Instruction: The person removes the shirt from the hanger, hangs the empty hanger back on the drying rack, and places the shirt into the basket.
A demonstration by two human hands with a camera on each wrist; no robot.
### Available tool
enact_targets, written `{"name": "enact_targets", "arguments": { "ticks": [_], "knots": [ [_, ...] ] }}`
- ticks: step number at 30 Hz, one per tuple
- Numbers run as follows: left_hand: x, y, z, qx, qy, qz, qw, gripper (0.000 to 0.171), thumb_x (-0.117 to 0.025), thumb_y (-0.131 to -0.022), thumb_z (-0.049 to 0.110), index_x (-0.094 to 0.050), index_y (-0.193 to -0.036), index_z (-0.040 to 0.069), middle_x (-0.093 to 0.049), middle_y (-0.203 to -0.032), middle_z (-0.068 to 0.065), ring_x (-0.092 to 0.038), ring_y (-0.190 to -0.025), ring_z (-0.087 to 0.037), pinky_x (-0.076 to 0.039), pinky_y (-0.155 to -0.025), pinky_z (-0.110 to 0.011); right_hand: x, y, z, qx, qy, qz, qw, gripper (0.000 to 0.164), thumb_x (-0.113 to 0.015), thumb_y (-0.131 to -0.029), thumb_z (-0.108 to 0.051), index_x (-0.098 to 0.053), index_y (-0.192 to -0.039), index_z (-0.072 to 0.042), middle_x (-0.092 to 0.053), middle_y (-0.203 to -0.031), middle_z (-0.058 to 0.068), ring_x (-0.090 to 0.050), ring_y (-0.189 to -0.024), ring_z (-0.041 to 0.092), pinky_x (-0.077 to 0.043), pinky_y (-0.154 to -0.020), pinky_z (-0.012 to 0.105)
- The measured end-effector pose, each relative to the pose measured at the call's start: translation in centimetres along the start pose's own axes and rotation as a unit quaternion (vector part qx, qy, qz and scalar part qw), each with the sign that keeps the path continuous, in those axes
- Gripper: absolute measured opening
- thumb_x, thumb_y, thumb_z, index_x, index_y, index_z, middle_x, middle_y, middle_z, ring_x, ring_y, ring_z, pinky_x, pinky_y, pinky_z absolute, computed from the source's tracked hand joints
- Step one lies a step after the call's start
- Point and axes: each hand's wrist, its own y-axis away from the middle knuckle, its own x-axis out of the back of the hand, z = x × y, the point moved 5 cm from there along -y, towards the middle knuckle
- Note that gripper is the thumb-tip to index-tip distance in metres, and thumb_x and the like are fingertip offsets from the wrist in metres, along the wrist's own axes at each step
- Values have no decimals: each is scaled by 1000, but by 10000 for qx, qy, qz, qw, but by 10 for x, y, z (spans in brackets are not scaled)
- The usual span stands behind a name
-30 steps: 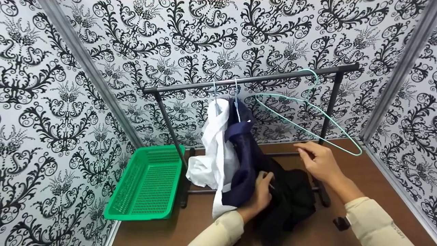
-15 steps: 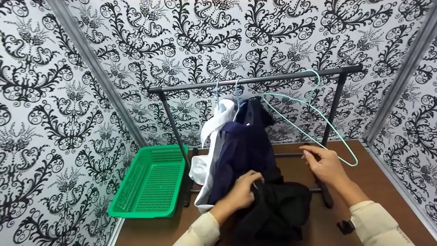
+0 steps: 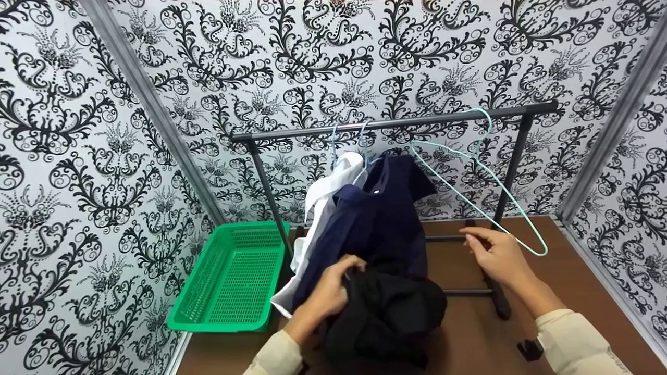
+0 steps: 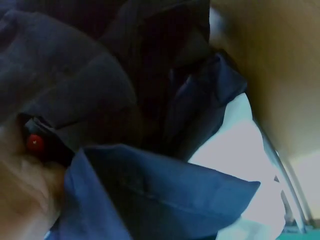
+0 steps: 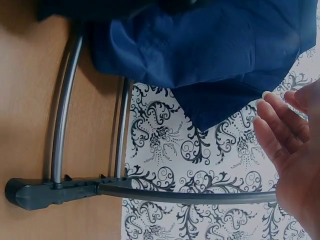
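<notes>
With curled fingers my left hand [image 3: 329, 289] grips a bunched black garment [image 3: 385, 317] low in front of the rack. Just behind it hangs a navy shirt [image 3: 388, 219] with a collar, and left of that a white shirt [image 3: 333, 185]; both are on light-blue hangers. In the left wrist view a small red round thing [image 4: 35, 143] shows beside the left hand, among dark cloth. My right hand [image 3: 497, 258] hovers at the right, fingers loosely bent, holding nothing; the right wrist view shows it apart from the navy cloth. Nearest it is a mint-green hanger [image 3: 475, 156] without clothing.
A dark metal rack [image 3: 406, 122] with a top bar and two legs stands on the brown table [image 3: 552, 276]. At the left sits a green plastic basket [image 3: 177, 307]. A small black object [image 3: 530, 350] lies near the right forearm. Patterned walls [image 3: 312, 62] enclose the back and sides.
My left hand has moved left and slightly down with the black garment, away from the hanging shirts. The navy shirt now hangs more spread out, covering more of the white one. The right hand has barely moved.
</notes>
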Motion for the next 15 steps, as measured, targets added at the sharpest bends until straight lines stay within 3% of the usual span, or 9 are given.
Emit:
{"name": "enact_targets", "arguments": {
  "ticks": [6,15],
  "knots": [
    [21,10,-6,-217,427,351,9982,10,-73,-95,4,-67,-102,7,-79,-110,-10,-75,-106,-23,-58,-97,-28,2,6,4,-60,-60,196,9998,17,-68,-102,-5,-82,-111,-9,-78,-81,4,-65,-67,-1,-48,-59,12],
    [60,30,-20,-363,1072,558,9920,6,-68,-97,0,-66,-101,4,-78,-111,-21,-75,-112,-19,-56,-103,-25,-9,18,12,286,123,268,9992,15,-71,-98,-1,-82,-108,-3,-80,-82,8,-61,-71,-9,-46,-61,10]
  ]
}}
